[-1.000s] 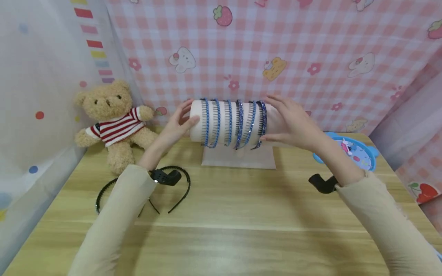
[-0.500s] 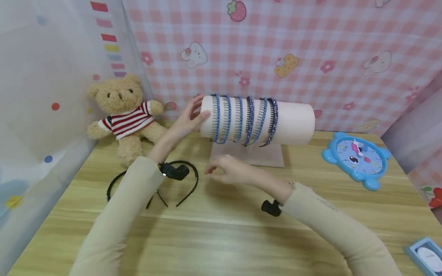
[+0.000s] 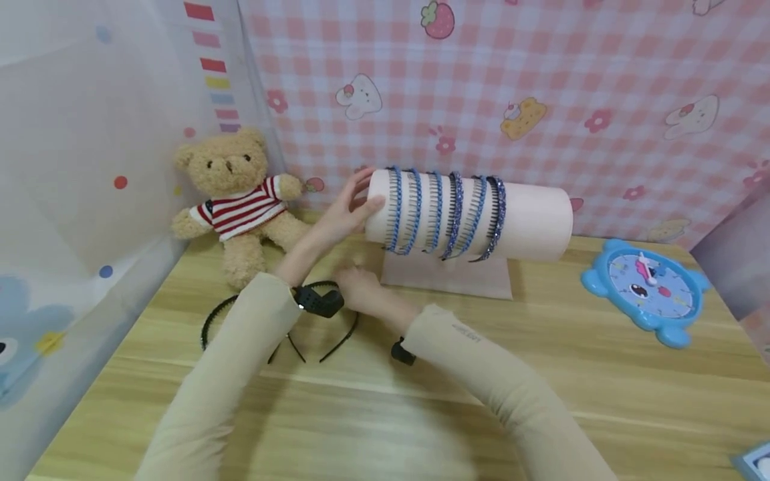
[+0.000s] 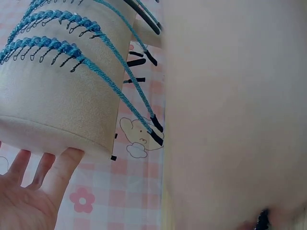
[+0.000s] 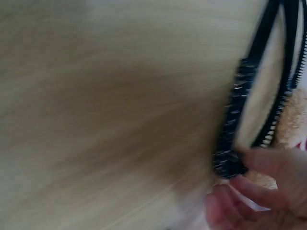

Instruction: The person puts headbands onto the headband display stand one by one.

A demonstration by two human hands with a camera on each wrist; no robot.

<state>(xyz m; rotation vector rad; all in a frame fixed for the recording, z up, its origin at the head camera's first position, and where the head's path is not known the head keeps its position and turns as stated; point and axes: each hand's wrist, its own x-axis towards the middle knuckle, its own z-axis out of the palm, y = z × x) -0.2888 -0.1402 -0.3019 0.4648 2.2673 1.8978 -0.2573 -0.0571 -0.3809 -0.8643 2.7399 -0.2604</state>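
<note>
A pale roll-shaped headband stand (image 3: 538, 220) lies crosswise at the back of the table, wearing several toothed headbands (image 3: 436, 210), some braided blue, some glittery purple-blue. My left hand (image 3: 339, 217) is at the stand's left end; in the left wrist view its extended fingers (image 4: 62, 175) touch the end face. Below, my right hand (image 3: 363, 290) reaches to the black headbands on the table. The right wrist view shows its thumb and forefinger pinching a black glittery headband (image 5: 235, 110) at the top of its curve. Another black headband (image 3: 210, 317) lies on the left, partly behind my left sleeve.
A teddy bear (image 3: 240, 207) in a striped sweater sits at the back left. At the right lies a blue toy clock (image 3: 652, 287), and part of a light-blue box (image 3: 754, 461) shows at the lower right corner. A pink checked cloth (image 3: 601, 73) hangs behind.
My right hand has left the stand's right side, come down and left to the black headbands, and pinched one. My left hand stays at the stand's left end. The view has shifted.
</note>
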